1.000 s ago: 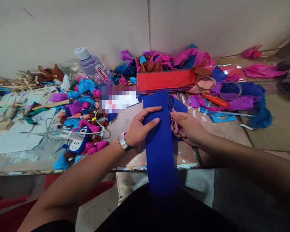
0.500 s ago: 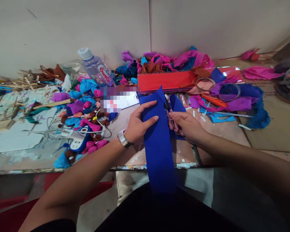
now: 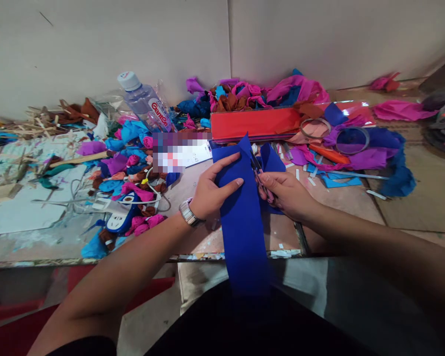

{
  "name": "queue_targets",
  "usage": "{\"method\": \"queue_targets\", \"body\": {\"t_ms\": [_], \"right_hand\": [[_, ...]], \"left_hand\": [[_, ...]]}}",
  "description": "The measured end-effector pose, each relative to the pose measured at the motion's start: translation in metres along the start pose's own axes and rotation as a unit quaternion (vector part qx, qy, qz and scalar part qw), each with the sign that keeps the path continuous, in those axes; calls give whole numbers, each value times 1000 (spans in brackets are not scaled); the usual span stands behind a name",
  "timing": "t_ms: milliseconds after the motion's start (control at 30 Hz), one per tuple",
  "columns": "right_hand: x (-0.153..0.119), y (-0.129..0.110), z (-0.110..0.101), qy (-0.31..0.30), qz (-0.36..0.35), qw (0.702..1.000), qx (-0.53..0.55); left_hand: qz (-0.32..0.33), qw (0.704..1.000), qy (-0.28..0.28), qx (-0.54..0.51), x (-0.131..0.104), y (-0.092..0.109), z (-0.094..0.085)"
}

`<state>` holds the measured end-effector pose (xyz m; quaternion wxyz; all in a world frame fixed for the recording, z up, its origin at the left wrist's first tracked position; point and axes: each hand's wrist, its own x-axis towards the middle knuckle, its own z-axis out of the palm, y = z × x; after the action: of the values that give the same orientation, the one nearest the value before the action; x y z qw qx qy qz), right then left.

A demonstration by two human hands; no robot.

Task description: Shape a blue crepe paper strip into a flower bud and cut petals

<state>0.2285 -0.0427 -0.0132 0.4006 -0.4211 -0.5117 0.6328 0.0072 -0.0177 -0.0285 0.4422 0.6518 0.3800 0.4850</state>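
A long strip of dark blue paper (image 3: 243, 227) runs from the table down over its front edge toward my lap. With thumb and index finger lying across its upper part, my left hand (image 3: 215, 190) grips the strip; the other fingers are hidden behind it. In my right hand (image 3: 284, 193) is a pair of scissors with pink handles (image 3: 266, 188). Their dark blades (image 3: 254, 159) are at the strip's right edge near its top. Another piece of the blue paper (image 3: 272, 160) lies behind the scissors and my right hand.
Beyond my hands lie a phone (image 3: 198, 153) and a red sheet stack (image 3: 255, 123). A bottle (image 3: 148, 101) leans at back left, near a blue-and-white power strip (image 3: 121, 215) and crumpled paper. Two tape rings (image 3: 352, 141) sit among coloured scraps on the right.
The scissor blades have shifted very slightly left at the paper's edge. Both hands keep nearly the same place and hold.
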Motion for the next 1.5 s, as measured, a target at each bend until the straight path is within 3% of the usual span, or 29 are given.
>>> {"method": "queue_targets", "body": {"t_ms": [500,1500], "right_hand": [[0,-4,-3,-9,-19,999,-49],[0,-2,-2,-19,-12,1000,2]], "left_hand": [[37,999,-4,17,-1,1,-2],[132,988,-42,62,4,-5,-7]]}}
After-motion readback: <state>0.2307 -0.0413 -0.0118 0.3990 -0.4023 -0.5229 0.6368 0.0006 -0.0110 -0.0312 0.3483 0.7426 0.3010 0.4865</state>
